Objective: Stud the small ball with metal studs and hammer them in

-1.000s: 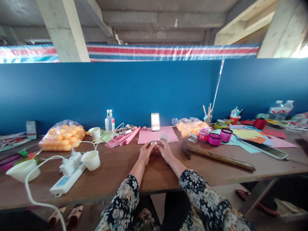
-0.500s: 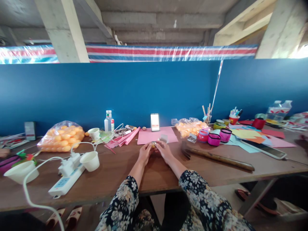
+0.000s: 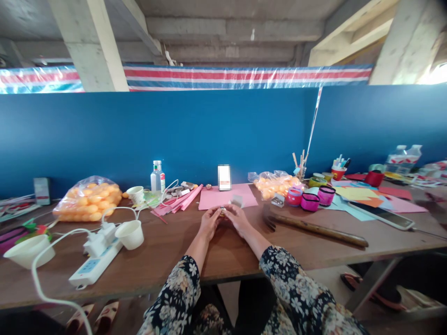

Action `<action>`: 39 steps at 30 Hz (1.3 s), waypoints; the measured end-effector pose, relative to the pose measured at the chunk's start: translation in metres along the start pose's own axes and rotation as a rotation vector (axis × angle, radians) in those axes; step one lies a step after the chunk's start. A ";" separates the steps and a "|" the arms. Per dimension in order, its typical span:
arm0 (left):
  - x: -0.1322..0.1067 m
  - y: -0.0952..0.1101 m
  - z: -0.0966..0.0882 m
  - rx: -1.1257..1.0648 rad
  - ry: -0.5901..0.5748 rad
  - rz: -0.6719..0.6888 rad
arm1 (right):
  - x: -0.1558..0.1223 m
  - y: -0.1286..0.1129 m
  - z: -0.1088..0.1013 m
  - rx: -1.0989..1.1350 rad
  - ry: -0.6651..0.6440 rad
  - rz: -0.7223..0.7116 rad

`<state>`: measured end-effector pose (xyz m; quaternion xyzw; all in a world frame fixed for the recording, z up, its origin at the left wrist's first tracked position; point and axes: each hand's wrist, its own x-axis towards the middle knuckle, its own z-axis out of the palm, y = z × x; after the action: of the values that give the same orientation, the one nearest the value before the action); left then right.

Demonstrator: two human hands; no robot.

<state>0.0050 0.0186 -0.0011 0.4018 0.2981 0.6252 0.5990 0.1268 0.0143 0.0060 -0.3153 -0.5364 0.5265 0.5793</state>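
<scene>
My left hand (image 3: 210, 221) and my right hand (image 3: 238, 218) meet over the brown wooden table (image 3: 223, 251), fingertips pinched together on a small round metallic object (image 3: 222, 211). What it is I cannot make out. Just beyond my fingers lies a pink paper sheet (image 3: 226, 195) with a small white piece (image 3: 237, 200) on it. Both forearms wear dark floral sleeves.
Left: a white power strip (image 3: 95, 261) with cable, paper cups (image 3: 130, 233), a white bowl (image 3: 28, 250), a bag of orange balls (image 3: 89, 200), a bottle (image 3: 158, 177). Right: a long wooden stick (image 3: 317, 229), pink tape rolls (image 3: 310, 202), a second bag of balls (image 3: 274, 184), coloured paper, a phone (image 3: 382, 216). A blue partition (image 3: 209, 130) stands behind.
My hands stay together on the small object, with only slight finger shifts. The view has drifted a little.
</scene>
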 end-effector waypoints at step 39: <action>0.003 0.001 0.000 -0.068 0.151 -0.013 | 0.004 -0.005 -0.024 -1.476 -0.089 -0.098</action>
<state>0.0045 0.0212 0.0001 0.3309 0.3239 0.6595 0.5922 0.1505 0.0217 0.0063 -0.5770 -0.7871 0.0148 0.2173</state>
